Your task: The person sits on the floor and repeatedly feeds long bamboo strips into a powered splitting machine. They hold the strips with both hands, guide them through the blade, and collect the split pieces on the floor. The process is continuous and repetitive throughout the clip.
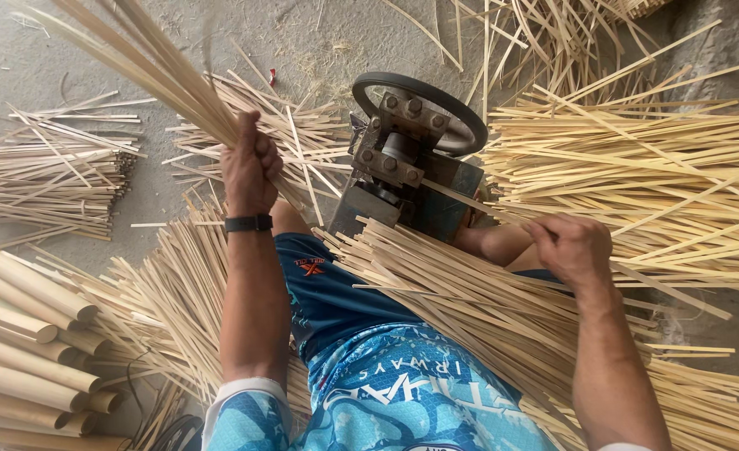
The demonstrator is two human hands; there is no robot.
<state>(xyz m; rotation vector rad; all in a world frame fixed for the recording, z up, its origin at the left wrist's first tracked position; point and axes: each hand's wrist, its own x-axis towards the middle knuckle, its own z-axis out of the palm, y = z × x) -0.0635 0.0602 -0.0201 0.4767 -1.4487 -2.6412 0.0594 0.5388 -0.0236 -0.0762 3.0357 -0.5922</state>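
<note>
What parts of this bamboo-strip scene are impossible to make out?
Head view only:
- Raised strip bundle in the left hand: motion-blurred, tips cut off by the top edge.
- Metal machine: its base is hidden behind the lap strips.
- Right hand: fingertips curl out of sight.

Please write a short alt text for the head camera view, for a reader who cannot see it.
Seen from above, a seated person's left hand grips a bundle of thin bamboo strips, while the right hand rests on more strips across the lap. A small metal machine stands ahead, amid strip piles.
</note>
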